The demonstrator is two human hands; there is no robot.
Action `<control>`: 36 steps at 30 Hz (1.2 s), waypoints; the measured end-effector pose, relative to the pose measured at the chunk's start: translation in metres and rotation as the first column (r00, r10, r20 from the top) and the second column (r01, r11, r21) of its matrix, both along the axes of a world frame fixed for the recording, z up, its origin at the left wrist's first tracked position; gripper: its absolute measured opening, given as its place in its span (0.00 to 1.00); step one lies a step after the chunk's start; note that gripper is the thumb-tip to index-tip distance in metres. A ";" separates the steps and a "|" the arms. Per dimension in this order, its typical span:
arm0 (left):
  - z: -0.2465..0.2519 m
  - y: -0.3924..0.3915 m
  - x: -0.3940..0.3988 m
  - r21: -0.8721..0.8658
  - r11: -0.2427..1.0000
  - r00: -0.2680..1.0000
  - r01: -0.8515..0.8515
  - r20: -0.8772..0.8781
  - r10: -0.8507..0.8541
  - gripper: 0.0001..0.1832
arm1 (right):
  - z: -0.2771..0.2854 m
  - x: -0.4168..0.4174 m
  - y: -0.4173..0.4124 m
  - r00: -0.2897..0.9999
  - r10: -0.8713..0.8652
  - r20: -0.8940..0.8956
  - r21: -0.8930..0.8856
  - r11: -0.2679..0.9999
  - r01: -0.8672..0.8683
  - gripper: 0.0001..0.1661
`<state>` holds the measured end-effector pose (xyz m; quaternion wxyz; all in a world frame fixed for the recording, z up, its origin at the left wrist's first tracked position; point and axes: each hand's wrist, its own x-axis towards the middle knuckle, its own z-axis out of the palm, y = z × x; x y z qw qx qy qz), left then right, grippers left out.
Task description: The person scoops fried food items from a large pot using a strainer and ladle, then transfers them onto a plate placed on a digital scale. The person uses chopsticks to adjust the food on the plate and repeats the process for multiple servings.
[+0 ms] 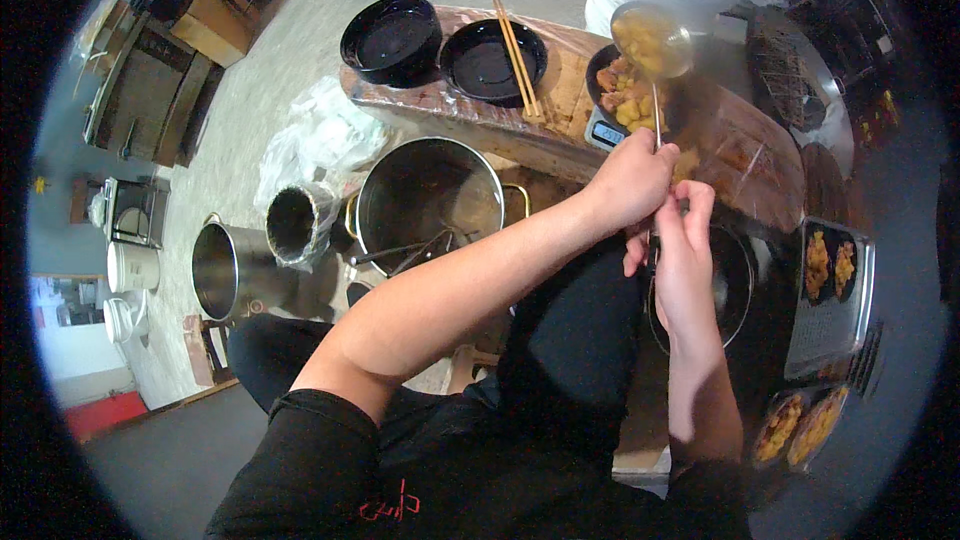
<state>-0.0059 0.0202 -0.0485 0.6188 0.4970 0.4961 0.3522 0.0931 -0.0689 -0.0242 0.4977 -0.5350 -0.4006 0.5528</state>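
Both hands grip the long handle of a metal ladle [651, 41] heaped with yellow chunks, likely potato. My left hand [634, 176] holds it nearer the bowl end; my right hand [684, 240] is lower on the handle. Just beside and below the ladle's bowl, a black bowl [596, 75] with pinkish-brown and yellow pieces rests on a digital scale [600, 132] with a lit display. Left of it on the plastic-wrapped wooden board, wooden chopsticks [516, 52] lie across a black bowl [480, 67]. Another black bowl [390, 37] stands at the board's left end.
A large two-handled steel pot [420, 165] with utensils stands before the board. Left of it are a plastic-lined container [291, 225] and a tall steel pot [215, 270]. A round pan [731, 285] is beneath my right hand. At right, a metal tray [829, 330] holds filled dark containers [817, 266].
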 end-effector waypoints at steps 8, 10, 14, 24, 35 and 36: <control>0.034 0.024 -0.061 0.102 0.995 0.999 0.005 0.033 -0.008 0.17 | -0.046 0.038 0.083 0.703 -0.075 0.707 0.338 0.909 -0.242 0.09; 0.044 0.029 -0.082 0.188 0.982 1.000 -0.017 0.001 0.017 0.18 | -0.047 0.010 0.132 0.424 -0.017 0.906 0.276 0.783 -0.558 0.08; 0.087 0.031 -0.112 0.190 0.981 0.995 0.049 -0.099 -0.030 0.18 | -0.077 -0.056 0.223 0.745 0.424 0.516 0.214 0.778 -0.591 0.17; 0.101 0.022 -0.125 0.017 0.991 0.990 0.134 -0.054 -0.133 0.16 | -0.125 -0.131 0.297 0.092 0.029 0.995 0.072 0.400 -0.914 0.26; 0.070 0.031 -0.148 -0.012 0.986 0.973 0.164 -0.161 -0.164 0.14 | -0.043 0.023 0.111 0.709 -0.157 0.688 0.562 0.733 -0.382 0.05; 0.060 0.032 -0.145 -0.002 0.985 0.971 0.171 -0.170 -0.169 0.13 | -0.045 0.037 0.083 0.909 -0.151 0.389 0.539 0.838 -0.092 0.09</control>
